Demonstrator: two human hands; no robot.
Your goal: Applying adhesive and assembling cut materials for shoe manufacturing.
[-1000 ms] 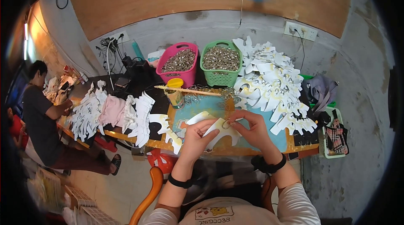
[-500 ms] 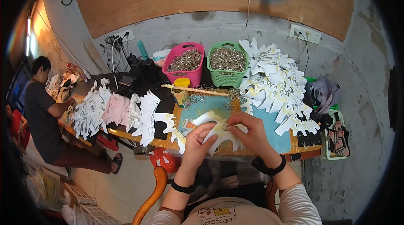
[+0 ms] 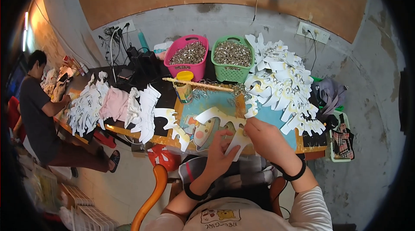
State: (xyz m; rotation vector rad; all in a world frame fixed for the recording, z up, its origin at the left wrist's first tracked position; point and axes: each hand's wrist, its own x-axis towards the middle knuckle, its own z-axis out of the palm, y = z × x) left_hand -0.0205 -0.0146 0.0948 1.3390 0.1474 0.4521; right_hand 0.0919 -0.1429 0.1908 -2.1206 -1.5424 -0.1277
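Note:
A white curved cutout piece [image 3: 212,113] with yellowish patches is held up over the near edge of the table. My left hand [image 3: 219,153] grips its lower arm between thumb and fingers. My right hand [image 3: 267,140] is closed in a pinch at the piece's right end, and its fingertips hide whatever else may be between them. Another white cutout piece [image 3: 173,123] lies just left of my hands. Beyond them, loose metal rings [image 3: 208,94] are strewn near a stick [image 3: 203,85] resting across a yellow-rimmed can [image 3: 185,94].
Pink [image 3: 196,71] and green [image 3: 231,74] baskets hold many small metal parts. A tall heap of white cutouts [image 3: 276,79] stands right, another pile [image 3: 88,107] left. A person [image 3: 36,110] works at the far left. An orange chair arm [image 3: 149,200] is beside me.
My hands have shifted rightward with the white piece, which has turned. The right hand no longer shows a ring at its fingertips. The view has tilted slightly.

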